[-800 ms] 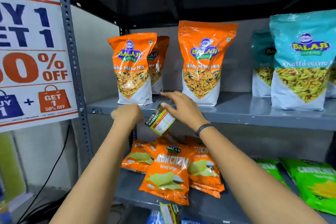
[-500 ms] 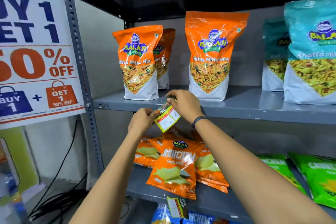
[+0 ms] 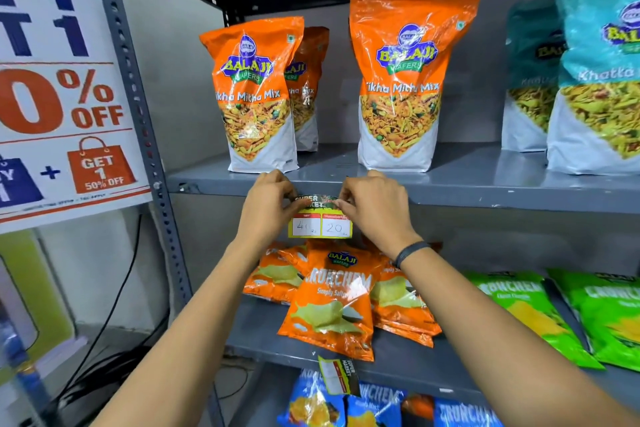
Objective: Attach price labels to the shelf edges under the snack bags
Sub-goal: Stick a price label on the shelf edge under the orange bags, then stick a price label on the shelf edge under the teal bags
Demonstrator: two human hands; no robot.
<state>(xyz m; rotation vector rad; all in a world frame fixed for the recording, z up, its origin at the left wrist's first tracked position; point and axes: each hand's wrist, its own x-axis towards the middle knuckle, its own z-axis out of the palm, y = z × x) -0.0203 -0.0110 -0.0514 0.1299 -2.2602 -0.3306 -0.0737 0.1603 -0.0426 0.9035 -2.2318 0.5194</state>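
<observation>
A yellow price label (image 3: 320, 220) with two white boxes reading 40 and 20 hangs level against the front edge of the grey middle shelf (image 3: 485, 199). My left hand (image 3: 268, 206) pinches its top left corner and my right hand (image 3: 375, 210) pinches its top right corner. Directly above stand orange Tikha Mitha Mix bags (image 3: 256, 97), with a larger one (image 3: 401, 80) to the right. My fingers hide the label's upper corners.
Teal snack bags (image 3: 595, 80) stand at the right of the same shelf. Orange chip packets (image 3: 332, 302) and green packets (image 3: 540, 315) lie on the shelf below, where another label (image 3: 337, 376) hangs crooked. A discount poster (image 3: 59, 87) covers the left beside the upright post (image 3: 138, 114).
The label, tilted and held in my right hand before, is now level against the shelf edge. My left hand came in and took its left corner. The view moved closer.
</observation>
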